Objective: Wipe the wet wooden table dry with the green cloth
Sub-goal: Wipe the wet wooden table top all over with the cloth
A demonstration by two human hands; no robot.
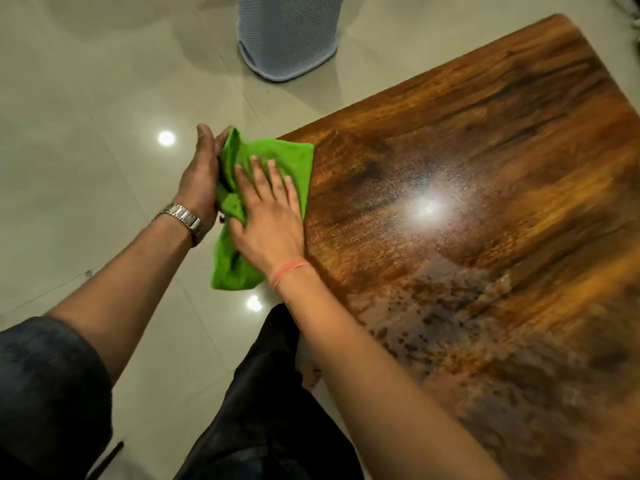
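— Where is the cloth (pixel 294 161)?
— At the corner of the table (pixel 502 140), partly on the wood, the rest hanging off the edge above the floor (pixel 86 133).
— And the hands?
— The right hand (pixel 270 223) lies flat on it, fingers straight. The left hand (pixel 199 181), fingers also straight, touches the overhanging side. A basket (pixel 287 36) stands beyond.

A silver metal link watch (pixel 183 216) sits on the wrist just behind the left hand (pixel 199 181). Behind the right hand (pixel 270 223), a thin pinkish-orange thread band (pixel 289 271) circles the wrist. Farther up the left arm is a dark blue rolled sleeve (pixel 45 386). The trousers (pixel 263 393) are black.
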